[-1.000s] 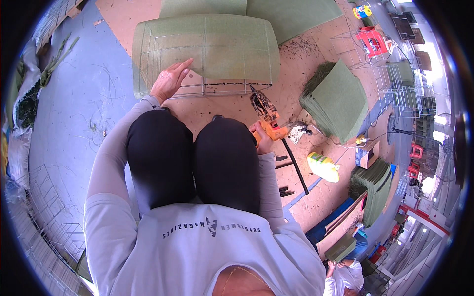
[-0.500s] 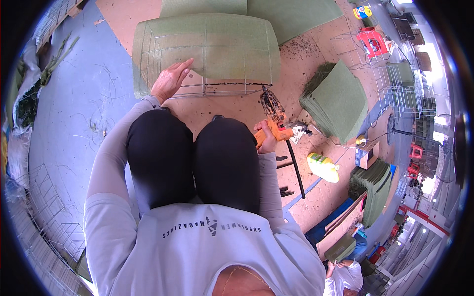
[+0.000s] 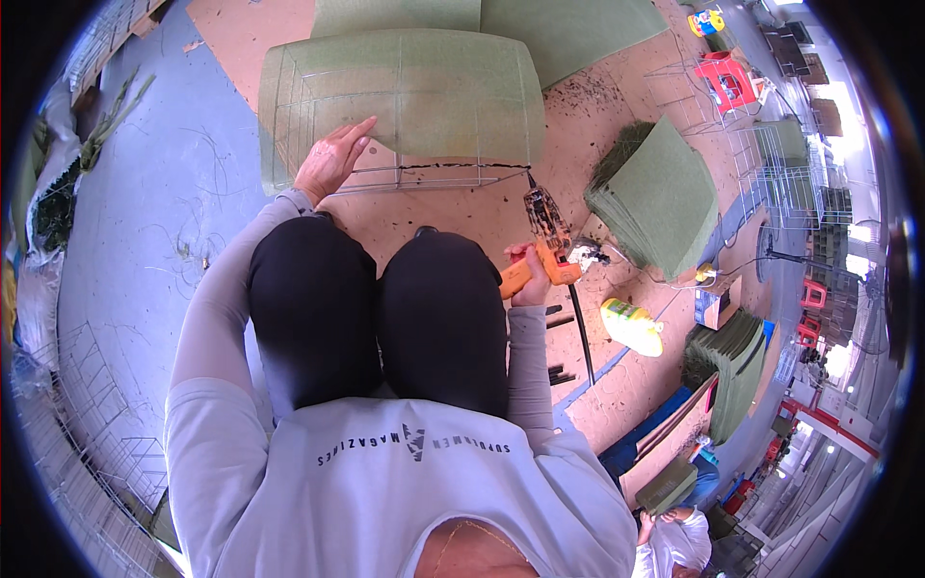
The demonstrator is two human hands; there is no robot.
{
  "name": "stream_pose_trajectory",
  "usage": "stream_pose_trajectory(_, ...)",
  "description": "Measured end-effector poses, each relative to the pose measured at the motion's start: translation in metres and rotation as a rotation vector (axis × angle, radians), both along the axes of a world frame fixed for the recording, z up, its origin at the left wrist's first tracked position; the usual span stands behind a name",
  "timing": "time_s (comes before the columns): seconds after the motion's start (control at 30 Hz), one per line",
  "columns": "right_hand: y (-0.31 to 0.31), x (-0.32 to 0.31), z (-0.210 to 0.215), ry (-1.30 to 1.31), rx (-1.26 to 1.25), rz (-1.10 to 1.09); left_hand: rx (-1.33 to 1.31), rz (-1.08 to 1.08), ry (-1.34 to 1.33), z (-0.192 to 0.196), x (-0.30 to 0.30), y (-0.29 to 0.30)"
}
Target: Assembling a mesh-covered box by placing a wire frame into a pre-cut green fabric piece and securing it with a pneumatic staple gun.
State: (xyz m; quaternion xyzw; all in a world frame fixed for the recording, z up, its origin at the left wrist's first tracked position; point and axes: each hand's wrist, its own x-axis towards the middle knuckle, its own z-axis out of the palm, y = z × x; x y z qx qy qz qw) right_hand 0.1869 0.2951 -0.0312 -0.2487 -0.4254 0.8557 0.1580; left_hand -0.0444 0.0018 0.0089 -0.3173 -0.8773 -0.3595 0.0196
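Green sheet (image 3: 438,69) lies under flat left hand (image 3: 333,161); right hand (image 3: 533,277) grips orange glue gun (image 3: 557,268).

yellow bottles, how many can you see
2. One yellow bottle is to the right of the right hand holding the orange glue gun; the other is near the picture's top right. More may be hidden in the background clutter.

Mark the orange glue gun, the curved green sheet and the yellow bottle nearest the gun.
Orange glue gun (image 3: 547,222), head view: blackened front.
Curved green sheet (image 3: 443,111), head view: its middle.
Yellow bottle (image 3: 631,327), head view: its body.
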Motion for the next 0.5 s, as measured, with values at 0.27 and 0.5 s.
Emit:
stream_pose_trajectory(0.27, 0.024, 0.028, -0.022, -0.054, -0.005, -0.108, -0.079, -0.087, 0.128, 0.007, 0.002, 0.001)
stream_pose_trajectory(0.5, 0.04, 0.047, -0.039, -0.112, -0.024, -0.216, -0.206, -0.209, 0.236, 0.006, 0.003, 0.001)
